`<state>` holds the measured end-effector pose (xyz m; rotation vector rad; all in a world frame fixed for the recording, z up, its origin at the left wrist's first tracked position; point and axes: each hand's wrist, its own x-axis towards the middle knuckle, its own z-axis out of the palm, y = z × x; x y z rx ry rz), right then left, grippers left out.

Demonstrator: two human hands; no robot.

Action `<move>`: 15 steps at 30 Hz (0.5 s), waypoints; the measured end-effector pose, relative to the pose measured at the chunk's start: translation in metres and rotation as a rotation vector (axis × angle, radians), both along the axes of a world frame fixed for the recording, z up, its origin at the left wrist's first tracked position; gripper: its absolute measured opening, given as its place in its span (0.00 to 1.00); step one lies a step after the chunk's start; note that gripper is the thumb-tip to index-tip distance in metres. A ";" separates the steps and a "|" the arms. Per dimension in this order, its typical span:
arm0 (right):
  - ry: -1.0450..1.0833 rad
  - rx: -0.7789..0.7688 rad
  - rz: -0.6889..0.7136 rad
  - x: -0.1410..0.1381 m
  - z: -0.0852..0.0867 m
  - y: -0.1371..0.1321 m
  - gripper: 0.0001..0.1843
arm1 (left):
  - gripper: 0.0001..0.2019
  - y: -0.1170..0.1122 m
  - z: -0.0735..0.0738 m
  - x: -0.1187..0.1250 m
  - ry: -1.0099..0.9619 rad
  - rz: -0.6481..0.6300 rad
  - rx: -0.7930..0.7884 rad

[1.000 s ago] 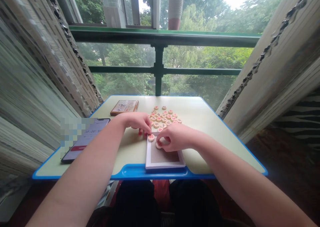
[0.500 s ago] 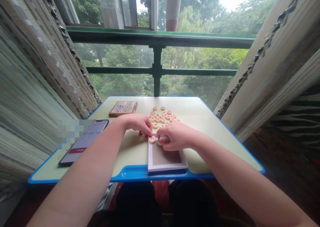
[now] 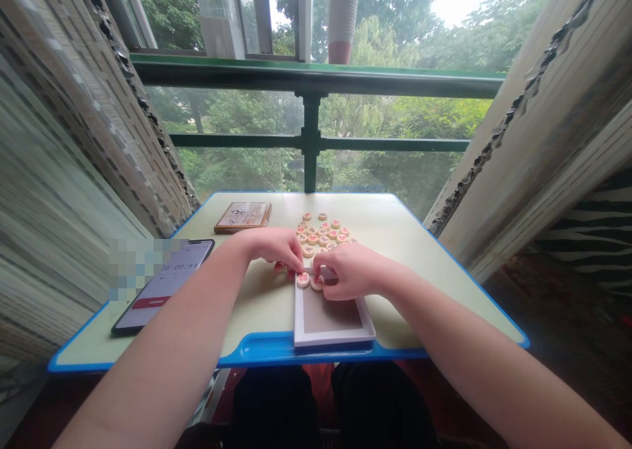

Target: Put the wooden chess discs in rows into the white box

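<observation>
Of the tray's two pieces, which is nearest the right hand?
The right piece, touching the right hand; the left piece lies in the far left corner of the tray.

Just one camera here, head-worn, high and close behind the blue-edged table (image 3: 261,297), facing forward and down across it toward the green railing (image 3: 405,81).

00:00:51 on phone (image 3: 170,279), 相 on piece (image 3: 303,280)

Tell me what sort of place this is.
Probably an enclosed balcony in a home: curtains hang on both sides, a green railing runs across, and trees show beyond it.
</observation>
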<state>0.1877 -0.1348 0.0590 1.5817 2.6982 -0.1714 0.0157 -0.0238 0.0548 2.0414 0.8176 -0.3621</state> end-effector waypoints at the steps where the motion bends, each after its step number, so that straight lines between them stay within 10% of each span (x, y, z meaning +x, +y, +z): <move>1: 0.004 0.004 -0.001 0.000 0.000 0.000 0.17 | 0.12 0.001 0.000 0.000 -0.001 0.000 -0.003; 15: 0.001 0.027 -0.015 -0.002 -0.002 0.001 0.15 | 0.13 0.000 0.000 -0.001 -0.002 -0.010 -0.005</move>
